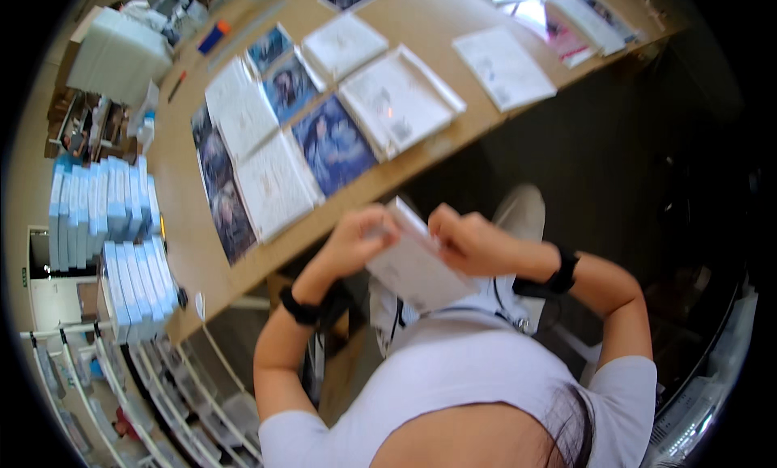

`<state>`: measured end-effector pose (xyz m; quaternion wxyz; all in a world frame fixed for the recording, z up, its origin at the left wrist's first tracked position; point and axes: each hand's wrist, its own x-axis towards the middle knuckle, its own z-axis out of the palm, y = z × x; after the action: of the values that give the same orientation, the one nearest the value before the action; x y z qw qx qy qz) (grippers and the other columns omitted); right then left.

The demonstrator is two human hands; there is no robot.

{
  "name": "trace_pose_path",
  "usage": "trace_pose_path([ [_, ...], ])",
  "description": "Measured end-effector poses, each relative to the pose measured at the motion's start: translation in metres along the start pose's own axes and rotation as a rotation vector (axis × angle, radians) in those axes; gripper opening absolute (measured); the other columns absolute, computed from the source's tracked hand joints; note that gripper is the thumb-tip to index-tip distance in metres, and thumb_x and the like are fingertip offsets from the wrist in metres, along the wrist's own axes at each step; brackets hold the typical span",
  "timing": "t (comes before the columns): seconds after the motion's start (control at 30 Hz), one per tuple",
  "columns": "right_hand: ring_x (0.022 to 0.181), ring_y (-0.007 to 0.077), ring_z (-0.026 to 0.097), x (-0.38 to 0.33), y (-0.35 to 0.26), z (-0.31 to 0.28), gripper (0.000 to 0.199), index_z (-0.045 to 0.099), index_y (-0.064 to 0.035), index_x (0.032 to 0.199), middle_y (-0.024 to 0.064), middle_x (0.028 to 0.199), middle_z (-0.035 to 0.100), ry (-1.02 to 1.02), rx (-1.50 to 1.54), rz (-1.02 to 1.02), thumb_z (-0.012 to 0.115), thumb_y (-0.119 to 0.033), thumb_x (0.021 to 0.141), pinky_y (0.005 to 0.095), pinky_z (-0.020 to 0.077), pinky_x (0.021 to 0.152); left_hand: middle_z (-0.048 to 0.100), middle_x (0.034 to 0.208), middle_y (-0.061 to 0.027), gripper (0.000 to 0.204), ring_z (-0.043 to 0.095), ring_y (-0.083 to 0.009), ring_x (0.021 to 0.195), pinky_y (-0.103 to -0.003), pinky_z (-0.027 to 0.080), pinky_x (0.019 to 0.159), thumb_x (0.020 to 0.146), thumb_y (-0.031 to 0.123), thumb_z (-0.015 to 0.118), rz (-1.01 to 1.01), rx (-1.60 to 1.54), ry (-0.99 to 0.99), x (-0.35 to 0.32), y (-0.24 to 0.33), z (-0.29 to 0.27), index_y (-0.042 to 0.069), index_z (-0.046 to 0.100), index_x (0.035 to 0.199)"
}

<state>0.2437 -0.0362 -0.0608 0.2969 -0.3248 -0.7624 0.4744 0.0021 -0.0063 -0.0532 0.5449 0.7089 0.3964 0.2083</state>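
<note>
Over my lap, in front of the table's near edge, I hold a flat white pack [425, 274] with faint grey print, tilted upward. My left hand [360, 240] grips its upper left edge, fingers bent around it. My right hand [471, 240] is closed at its upper right edge, fingers curled in a pinch; whether they hold a fold or flap is too blurred to tell. Just beyond, on the table, lie a dark blue illustrated sheet [333, 142] and a stack of white printed packs [401, 104].
More white packs [275, 185] and dark picture sheets [231, 217] cover the brown table [182, 282]. Another white sheet [503, 67] lies at the right. Light blue boxes [137, 282] stand stacked at the left, above a white rack [154, 379]. An orange-and-blue object [214, 37] sits far left.
</note>
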Motion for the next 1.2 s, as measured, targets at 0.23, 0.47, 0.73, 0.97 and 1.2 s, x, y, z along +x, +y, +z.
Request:
trace_pose_path([
  [0.23,0.052,0.0272,0.054,-0.006,-0.026,-0.019,0.023,0.034,-0.0010,0.095,0.0158,0.065,0.054,-0.038,0.094,0.136,0.050,0.005,0.078,0.0322,0.0397,0.047,0.045,0.116,-0.0152,0.073,0.045,-0.0251,0.108,-0.036,0.036,0.094,0.072,0.039,0.073,0.065,0.067,0.294,0.003,-0.003,0.028,0.004,0.034,0.123],
  [0.47,0.048,0.0257,0.051,-0.006,-0.034,0.000,0.022,0.036,-0.0025,0.091,0.0129,0.061,0.049,-0.005,0.117,0.030,0.053,0.005,0.078,0.0307,0.0388,0.045,0.029,0.134,-0.0183,0.094,0.033,-0.0318,0.123,-0.043,0.029,0.102,0.063,0.050,0.076,-0.069,0.190,0.211,0.005,-0.002,0.042,0.006,0.029,0.131],
  [0.73,0.047,0.0272,0.048,-0.004,-0.037,0.003,0.022,0.037,-0.0025,0.086,0.0117,0.058,0.044,-0.021,0.078,0.029,0.053,0.007,0.072,0.0321,0.0367,0.044,0.030,0.136,-0.0122,0.071,0.037,-0.0203,0.120,-0.032,0.028,0.101,0.059,0.016,0.062,-0.209,-0.455,-0.008,-0.001,0.006,0.030,0.007,0.036,0.124],
  [0.97,0.047,0.0243,0.046,-0.002,-0.036,0.002,0.023,0.037,-0.0025,0.085,0.0114,0.059,0.043,-0.027,0.054,0.115,0.052,0.008,0.072,0.0314,0.0362,0.044,0.033,0.132,-0.0112,0.070,0.037,-0.0182,0.120,-0.028,0.024,0.102,0.052,0.004,0.048,-0.243,-0.429,0.014,-0.009,0.016,0.023,0.007,0.041,0.122],
  [1.2,0.047,0.0184,0.046,0.005,-0.039,0.013,0.022,0.037,-0.0021,0.087,0.0088,0.060,0.043,-0.027,0.203,0.023,0.051,0.008,0.075,0.0293,0.0356,0.043,0.043,0.118,-0.0066,0.064,0.043,-0.0154,0.111,-0.029,0.033,0.095,0.071,0.017,0.069,-0.286,-0.409,0.120,-0.011,0.030,0.033,0.010,0.036,0.125],
])
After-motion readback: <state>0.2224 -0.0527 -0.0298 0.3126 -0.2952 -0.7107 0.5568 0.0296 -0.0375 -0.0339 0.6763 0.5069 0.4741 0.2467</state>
